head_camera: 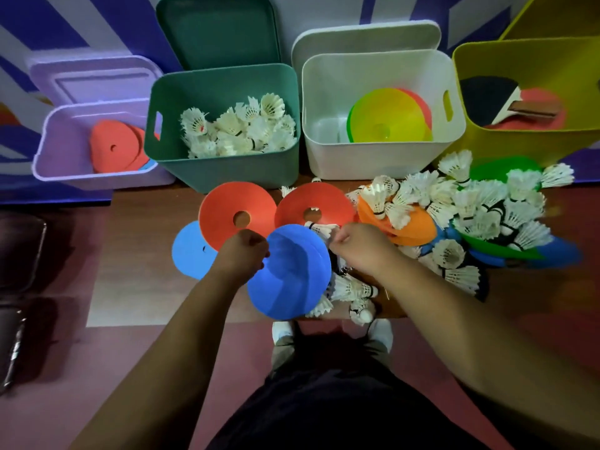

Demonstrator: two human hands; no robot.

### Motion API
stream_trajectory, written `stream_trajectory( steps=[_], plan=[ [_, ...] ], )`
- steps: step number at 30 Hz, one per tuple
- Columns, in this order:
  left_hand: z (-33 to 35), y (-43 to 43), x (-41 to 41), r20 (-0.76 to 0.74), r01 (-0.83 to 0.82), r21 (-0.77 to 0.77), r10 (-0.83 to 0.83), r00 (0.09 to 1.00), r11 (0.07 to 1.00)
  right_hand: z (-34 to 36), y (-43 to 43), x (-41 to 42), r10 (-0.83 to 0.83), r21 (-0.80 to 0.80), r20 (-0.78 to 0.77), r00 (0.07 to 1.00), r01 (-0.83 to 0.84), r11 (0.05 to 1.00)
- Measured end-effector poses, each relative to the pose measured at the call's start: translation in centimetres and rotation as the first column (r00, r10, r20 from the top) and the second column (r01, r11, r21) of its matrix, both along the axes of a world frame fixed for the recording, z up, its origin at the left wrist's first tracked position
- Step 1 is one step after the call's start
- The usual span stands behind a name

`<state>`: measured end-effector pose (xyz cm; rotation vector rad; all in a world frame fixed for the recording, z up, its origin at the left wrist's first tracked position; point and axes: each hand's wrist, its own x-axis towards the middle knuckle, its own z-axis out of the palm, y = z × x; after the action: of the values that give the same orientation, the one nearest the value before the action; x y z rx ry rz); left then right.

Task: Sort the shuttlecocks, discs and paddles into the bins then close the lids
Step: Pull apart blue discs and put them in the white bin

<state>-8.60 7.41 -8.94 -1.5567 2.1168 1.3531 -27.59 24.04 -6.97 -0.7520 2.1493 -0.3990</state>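
Note:
My left hand [244,252] grips the left edge of a blue disc [290,272], which is lifted and tilted above the floor. My right hand [362,246] pinches a white shuttlecock [321,229] just past the disc's upper right edge. Two red discs [238,211] [314,206] and a light blue disc [190,250] lie flat on the floor beyond my hands. A heap of shuttlecocks [467,206] covers orange, blue and green discs on the right. More shuttlecocks [352,290] lie under the blue disc.
Four open bins line the wall: a purple bin [65,141] with red discs, a green bin [224,164] with shuttlecocks, a white bin [373,157] with yellow and red discs, and a yellow bin [519,138] with paddles. Their lids lean behind them. My feet [282,331] are below the pile.

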Motion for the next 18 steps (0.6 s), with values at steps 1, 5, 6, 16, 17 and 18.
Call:
stream_trajectory(
  steps=[1,5,6,16,17,18],
  plan=[
    [-0.3,0.4,0.7,0.022,-0.014,-0.017,0.015,1.0,1.0,-0.8,-0.1,0.3,0.045,0.024,-0.013,0.999,-0.045,0.999],
    [-1.6,2.3,2.9,0.162,-0.081,-0.122,0.1,0.982,0.989,-3.6,-0.2,1.2,0.163,0.083,-0.05,0.985,-0.158,0.984],
    [-2.1,2.8,3.3,0.194,-0.094,-0.121,0.117,0.974,0.988,-4.1,-0.2,1.3,0.172,0.08,-0.062,0.983,-0.167,0.983],
    [-4.0,6.7,5.5,0.152,-0.344,0.064,0.331,0.931,0.937,-3.7,-0.5,1.7,0.149,-0.05,-0.105,0.983,-0.155,0.987],
    [-4.1,6.7,5.7,0.122,-0.39,0.113,0.376,0.918,0.914,-3.5,-0.5,1.7,0.139,-0.067,-0.104,0.985,-0.146,0.987],
    [-3.8,6.7,5.8,0.091,-0.441,0.18,0.432,0.897,0.879,-3.3,-0.5,1.7,0.129,-0.088,-0.101,0.987,-0.138,0.987]
  ],
)
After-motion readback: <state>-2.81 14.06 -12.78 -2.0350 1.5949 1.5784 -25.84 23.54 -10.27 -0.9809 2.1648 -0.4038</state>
